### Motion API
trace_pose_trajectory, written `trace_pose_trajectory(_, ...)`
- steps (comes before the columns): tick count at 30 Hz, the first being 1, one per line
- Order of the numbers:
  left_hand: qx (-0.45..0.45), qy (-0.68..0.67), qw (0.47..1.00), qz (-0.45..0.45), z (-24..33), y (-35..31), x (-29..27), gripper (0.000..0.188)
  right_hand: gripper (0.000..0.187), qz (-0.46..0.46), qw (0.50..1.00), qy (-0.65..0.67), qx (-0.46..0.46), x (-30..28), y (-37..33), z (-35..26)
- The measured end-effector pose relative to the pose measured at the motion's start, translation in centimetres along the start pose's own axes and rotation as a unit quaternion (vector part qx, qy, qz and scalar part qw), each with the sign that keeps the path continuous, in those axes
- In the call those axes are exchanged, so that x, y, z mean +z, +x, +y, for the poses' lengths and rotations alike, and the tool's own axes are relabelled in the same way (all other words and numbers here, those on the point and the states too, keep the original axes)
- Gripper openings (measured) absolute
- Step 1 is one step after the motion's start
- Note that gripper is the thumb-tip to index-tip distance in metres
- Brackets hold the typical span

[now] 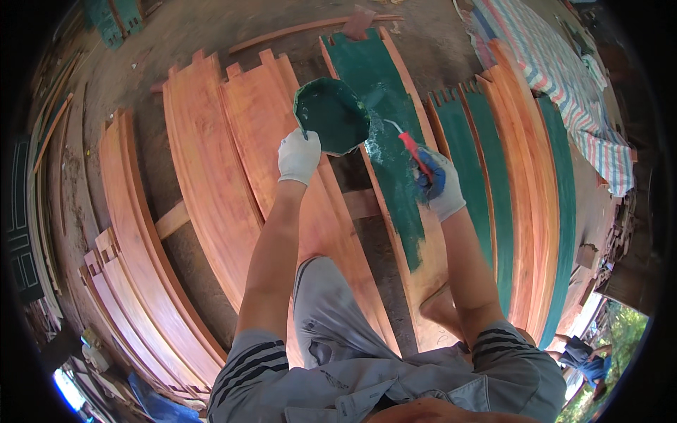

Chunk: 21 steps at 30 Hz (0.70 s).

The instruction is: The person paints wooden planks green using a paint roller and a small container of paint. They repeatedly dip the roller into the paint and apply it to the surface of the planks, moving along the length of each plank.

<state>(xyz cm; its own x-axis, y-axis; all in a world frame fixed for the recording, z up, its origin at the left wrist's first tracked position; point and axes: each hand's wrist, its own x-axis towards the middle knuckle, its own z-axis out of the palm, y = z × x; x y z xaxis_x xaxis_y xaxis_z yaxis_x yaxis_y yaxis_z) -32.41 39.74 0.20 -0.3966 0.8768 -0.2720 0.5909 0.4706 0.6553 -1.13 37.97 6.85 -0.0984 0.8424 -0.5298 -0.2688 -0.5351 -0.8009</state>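
Observation:
My left hand (300, 156), in a white glove, is closed on the near-left rim of a many-sided tub (344, 152). Dark green paint fills the inside of the tub. My right hand (442, 189), gloved in white with blue on the fingers, grips a red-handled paint roller (408, 142) with a bent metal rod. Its roller head is hard to make out against the paint. Under it lies a wooden board (395, 187) coated green along most of its length, with wet, streaky paint near the tool. The board's near end is bare reddish wood.
Unpainted planks (204, 141) with notched ends lie to the left. More boards, some green (462, 151), are on the right, beside a striped tarp (557, 70). A wooden strip (303, 29) rests on the dirt floor at the far side. Another person (585, 358) is at lower right.

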Motion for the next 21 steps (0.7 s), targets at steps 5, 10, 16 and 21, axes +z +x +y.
trace_pose_trajectory(5, -0.004, -0.025, 1.0, -0.007, 0.6, 0.5, 0.1, 0.043, 0.029, 0.028, 0.999, 0.014, -0.028, -4.5, 2.2, -1.0)
trace_pose_trajectory(10, -0.04, -0.024, 0.998, 0.045, -3.2, 0.5, -1.4, 0.042, 0.028, 0.103, 0.969, -0.211, -0.071, -5.1, 6.1, -0.9)
trace_pose_trajectory(16, -0.081, -0.038, 0.993, 0.073, -9.7, 0.4, -4.0, 0.038, 0.029, 0.154, 0.706, -0.623, -0.3, -4.6, 12.1, 2.4)
trace_pose_trajectory(21, -0.113, -0.098, 0.986, 0.078, -11.9, -0.2, -5.2, 0.037, 0.03, 0.151, 0.667, -0.692, -0.233, -5.2, 10.5, 4.2)
